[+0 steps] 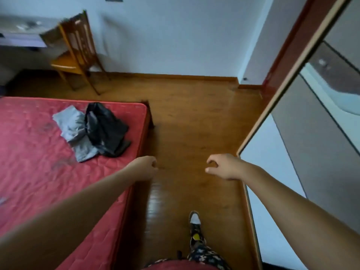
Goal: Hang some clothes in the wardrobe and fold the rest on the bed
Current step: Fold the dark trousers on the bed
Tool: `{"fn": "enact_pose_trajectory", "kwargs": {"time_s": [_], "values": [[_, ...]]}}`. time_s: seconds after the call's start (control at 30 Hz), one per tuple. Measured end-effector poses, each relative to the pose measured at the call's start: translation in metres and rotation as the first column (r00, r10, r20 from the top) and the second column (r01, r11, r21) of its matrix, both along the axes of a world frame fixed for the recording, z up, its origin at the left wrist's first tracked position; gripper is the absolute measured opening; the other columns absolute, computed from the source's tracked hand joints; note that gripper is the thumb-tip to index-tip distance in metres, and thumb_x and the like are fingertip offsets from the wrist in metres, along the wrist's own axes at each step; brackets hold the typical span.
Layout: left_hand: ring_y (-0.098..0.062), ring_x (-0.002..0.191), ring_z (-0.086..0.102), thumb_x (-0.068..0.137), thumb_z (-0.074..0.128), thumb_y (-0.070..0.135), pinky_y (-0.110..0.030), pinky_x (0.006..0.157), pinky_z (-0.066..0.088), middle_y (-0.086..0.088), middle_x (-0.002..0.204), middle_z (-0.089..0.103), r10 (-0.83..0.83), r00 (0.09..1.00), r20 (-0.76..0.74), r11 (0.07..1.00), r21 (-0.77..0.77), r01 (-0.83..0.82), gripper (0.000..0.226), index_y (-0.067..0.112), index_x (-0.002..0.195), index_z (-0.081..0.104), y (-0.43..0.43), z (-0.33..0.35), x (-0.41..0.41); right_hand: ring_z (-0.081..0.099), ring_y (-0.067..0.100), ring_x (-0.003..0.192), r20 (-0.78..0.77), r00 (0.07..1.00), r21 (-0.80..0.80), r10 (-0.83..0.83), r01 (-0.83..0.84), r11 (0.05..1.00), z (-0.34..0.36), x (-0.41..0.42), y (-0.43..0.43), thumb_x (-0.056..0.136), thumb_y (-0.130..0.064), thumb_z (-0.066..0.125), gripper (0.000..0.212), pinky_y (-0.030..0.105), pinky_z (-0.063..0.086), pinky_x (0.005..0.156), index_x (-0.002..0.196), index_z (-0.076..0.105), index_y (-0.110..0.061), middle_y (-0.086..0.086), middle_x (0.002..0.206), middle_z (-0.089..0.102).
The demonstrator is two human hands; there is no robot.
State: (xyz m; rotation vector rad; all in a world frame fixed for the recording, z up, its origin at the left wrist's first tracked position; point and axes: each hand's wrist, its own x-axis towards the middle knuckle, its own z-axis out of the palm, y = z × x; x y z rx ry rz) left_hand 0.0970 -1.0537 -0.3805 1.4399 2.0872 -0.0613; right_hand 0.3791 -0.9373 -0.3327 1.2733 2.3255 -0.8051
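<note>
Red mattress to the left, wardrobe door to the right. The black garment overlaps the grey garment near the mattress corner. Left hand and right hand are empty, fingers loosely curled. Best to lift one piece cleanly.

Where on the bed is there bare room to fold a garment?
The red mattress is bare left of the grey garment and on the near side of it. The far right corner is crowded: the black garment lies partly over the grey one. The floor between mattress and wardrobe door is open.
</note>
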Motion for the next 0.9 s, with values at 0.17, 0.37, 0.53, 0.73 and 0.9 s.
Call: {"fn": "enact_pose_trajectory", "kwargs": {"time_s": [0.17, 0.37, 0.53, 0.73, 0.9], "values": [[-0.029, 0.118, 0.060, 0.094, 0.058, 0.035, -0.030, 0.094, 0.046, -0.007, 0.128, 0.065, 0.330, 0.944, -0.024, 0.942, -0.052, -0.331, 0.038, 0.020, 0.128, 0.062, -0.012, -0.004, -0.077, 0.063, 0.019, 0.106, -0.004, 0.958, -0.016, 0.285, -0.285, 0.958, -0.018, -0.128, 0.083, 0.096, -0.055, 0.054, 0.051, 0.031, 0.049, 0.081, 0.139, 0.051, -0.028, 0.001, 0.127, 0.063], [-0.027, 0.122, 0.058, 0.092, 0.060, 0.037, -0.030, 0.095, 0.045, -0.008, 0.134, 0.063, 0.596, 0.803, -0.024, 0.796, -0.112, -0.595, 0.047, 0.020, 0.136, 0.057, -0.038, -0.012, -0.126, 0.061, 0.022, 0.117, 0.031, 0.833, -0.023, 0.552, -0.551, 0.834, -0.038, -0.260, 0.125, 0.096, -0.054, 0.056, 0.053, 0.032, 0.046, 0.084, 0.141, 0.051, -0.026, 0.003, 0.133, 0.063], [-0.026, 0.118, 0.061, 0.089, 0.062, 0.032, -0.030, 0.094, 0.048, -0.007, 0.133, 0.062, 0.725, 0.688, 0.017, 0.686, -0.111, -0.719, 0.047, 0.023, 0.135, 0.059, -0.041, -0.020, -0.172, 0.060, 0.024, 0.121, 0.062, 0.712, -0.032, 0.699, -0.699, 0.715, -0.051, -0.360, 0.131, 0.096, -0.051, 0.058, 0.054, 0.038, 0.050, 0.096, 0.141, 0.051, -0.022, 0.005, 0.136, 0.061], [-0.028, 0.119, 0.058, 0.089, 0.060, 0.031, -0.039, 0.098, 0.050, -0.010, 0.130, 0.062, 0.740, 0.672, 0.044, 0.673, -0.068, -0.737, 0.044, 0.019, 0.131, 0.060, -0.009, -0.042, -0.256, 0.058, 0.026, 0.123, 0.109, 0.653, -0.008, 0.750, -0.754, 0.657, -0.067, -0.462, 0.148, 0.096, -0.050, 0.058, 0.053, 0.041, 0.049, 0.099, 0.140, 0.051, -0.022, 0.006, 0.137, 0.060], [-0.030, 0.123, 0.056, 0.090, 0.058, 0.033, -0.042, 0.100, 0.049, -0.011, 0.135, 0.056, 0.718, 0.692, 0.076, 0.694, -0.147, -0.705, 0.051, 0.024, 0.139, 0.055, 0.020, -0.059, -0.317, 0.057, 0.027, 0.125, 0.159, 0.661, -0.032, 0.734, -0.739, 0.673, -0.077, -0.523, 0.176, 0.097, -0.046, 0.059, 0.053, 0.041, 0.049, 0.100, 0.142, 0.050, -0.020, 0.007, 0.140, 0.058]]}}
